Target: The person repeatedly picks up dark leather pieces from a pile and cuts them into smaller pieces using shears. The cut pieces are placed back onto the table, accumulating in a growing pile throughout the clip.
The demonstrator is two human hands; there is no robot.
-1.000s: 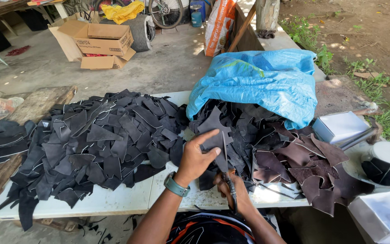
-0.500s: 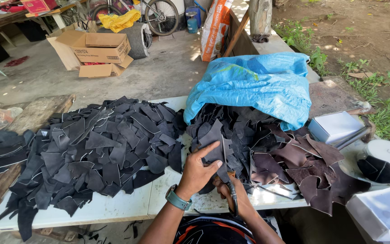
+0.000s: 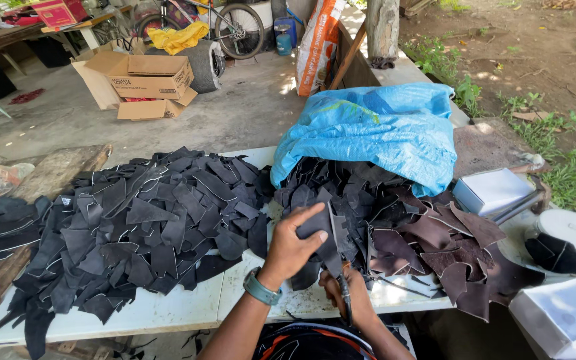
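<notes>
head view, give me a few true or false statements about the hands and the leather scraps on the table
1. The left hand grips a dark leather piece. True.
2. The right hand holds scissors. True.
3. The blue sack lies on the ground beside the table. False: it lies on the table, over the back of the right scrap pile.
4. The left wrist is bare. False: it wears a grey-green watch.
5. Brown scraps lie in the right pile. True.

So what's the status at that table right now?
Left hand grips dark leather scrap. Right hand holds scissors under it. Black scrap pile alongside, nothing blocking.
</notes>
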